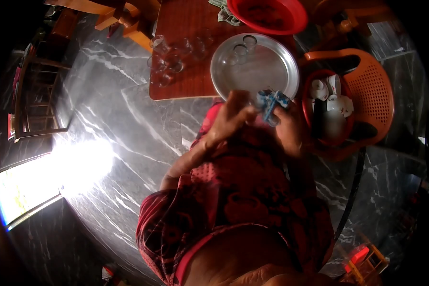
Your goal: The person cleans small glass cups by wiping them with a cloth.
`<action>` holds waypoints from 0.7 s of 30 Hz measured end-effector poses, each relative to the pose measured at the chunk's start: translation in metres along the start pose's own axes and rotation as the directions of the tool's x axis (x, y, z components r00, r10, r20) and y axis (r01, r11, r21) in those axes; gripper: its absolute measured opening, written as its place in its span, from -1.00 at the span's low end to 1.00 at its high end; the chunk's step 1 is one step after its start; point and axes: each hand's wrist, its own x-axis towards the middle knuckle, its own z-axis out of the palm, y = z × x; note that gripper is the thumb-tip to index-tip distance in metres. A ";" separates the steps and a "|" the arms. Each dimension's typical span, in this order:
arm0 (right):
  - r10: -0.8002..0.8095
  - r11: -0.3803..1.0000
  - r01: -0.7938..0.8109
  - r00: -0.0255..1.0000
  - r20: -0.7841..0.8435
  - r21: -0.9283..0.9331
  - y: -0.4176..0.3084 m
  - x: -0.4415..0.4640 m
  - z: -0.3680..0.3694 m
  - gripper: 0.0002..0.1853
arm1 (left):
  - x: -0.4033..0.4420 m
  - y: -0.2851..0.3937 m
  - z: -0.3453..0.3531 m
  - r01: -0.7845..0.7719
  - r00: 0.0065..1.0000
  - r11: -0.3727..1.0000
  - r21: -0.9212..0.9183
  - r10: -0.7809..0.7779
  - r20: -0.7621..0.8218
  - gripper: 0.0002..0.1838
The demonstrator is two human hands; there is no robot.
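My left hand is curled in front of my body, just past the near edge of the tray. Its fingers close on a small clear glass, which is blurred and partly hidden. My right hand grips a blue patterned cloth right beside the glass. Beyond both hands lies a round metal tray, with a couple of clear glasses at its far left side. More clear glasses stand in a group on the left part of the wooden table.
The reddish wooden table holds a red basin and a crumpled cloth at the back. To the right, an orange plastic chair bears a red tub of white cups. Bright light falls on the marbled floor.
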 end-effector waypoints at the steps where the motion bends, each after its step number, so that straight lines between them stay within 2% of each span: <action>1: 0.013 0.997 -0.008 0.998 0.068 -0.076 -0.002 -0.001 0.000 -0.55 | 0.002 0.001 -0.004 0.032 0.999 0.998 -0.053 -0.032 0.008 -0.43; 2: 0.013 0.997 -0.007 0.998 0.069 -0.076 -0.002 -0.001 -0.001 -0.55 | 0.002 0.004 -0.005 0.031 1.000 0.998 -0.052 -0.030 0.007 -0.43; 4: -0.029 0.986 0.057 0.984 0.177 -0.159 0.001 -0.002 -0.004 -0.51 | 0.002 0.014 -0.006 0.040 0.999 0.999 0.011 -0.040 -0.006 -0.42; 6: -0.027 0.986 0.059 0.980 0.196 -0.158 0.008 -0.003 -0.007 -0.49 | 0.000 0.016 -0.006 0.040 0.999 0.998 -0.043 -0.040 -0.013 -0.47; 8: -0.042 0.973 0.077 0.987 0.158 -0.220 0.010 -0.007 -0.007 -0.51 | -0.002 0.012 -0.008 -0.054 0.999 0.995 0.089 0.053 0.003 -0.49; 9: -0.024 0.985 0.049 0.988 0.150 -0.166 0.009 -0.008 -0.007 -0.53 | -0.002 0.008 -0.008 -0.051 0.999 0.995 0.090 0.051 0.003 -0.49; 11: -0.001 0.986 0.025 0.990 0.142 -0.162 0.010 -0.008 -0.011 -0.54 | -0.004 0.003 -0.006 -0.198 0.978 0.939 0.282 0.209 -0.007 -0.45; 12: 0.020 0.987 0.001 0.991 0.134 -0.159 0.010 -0.008 -0.013 -0.56 | -0.004 0.006 -0.005 -0.198 0.978 0.939 0.282 0.208 -0.006 -0.45; 14: 0.016 0.993 -0.001 0.993 0.117 -0.122 0.011 -0.005 -0.013 -0.58 | -0.004 0.013 -0.002 -0.210 0.972 0.729 0.652 0.229 0.057 -0.37; 15: 0.013 0.996 -0.004 0.995 0.102 -0.085 0.011 -0.004 -0.013 -0.59 | -0.003 0.010 -0.002 -0.347 0.920 0.626 0.698 0.371 0.124 -0.35; 16: 0.013 0.996 -0.004 0.995 0.102 -0.084 0.012 -0.002 -0.014 -0.59 | -0.001 0.009 -0.001 -0.346 0.920 0.626 0.699 0.371 0.124 -0.35; 18: 0.093 0.993 -0.099 0.991 0.098 0.065 0.015 0.000 -0.016 -0.63 | 0.003 0.008 -0.002 -0.534 0.784 0.292 0.794 0.522 0.335 -0.39; 19: 0.093 0.993 -0.099 0.991 0.098 0.066 0.014 0.000 -0.015 -0.63 | 0.003 0.009 -0.001 -0.533 0.785 0.292 0.794 0.522 0.335 -0.39; 21: 0.154 0.985 -0.149 0.986 -0.056 0.091 0.012 0.001 -0.009 -0.65 | 0.002 0.010 0.001 -0.599 0.723 0.058 0.799 0.467 0.509 -0.40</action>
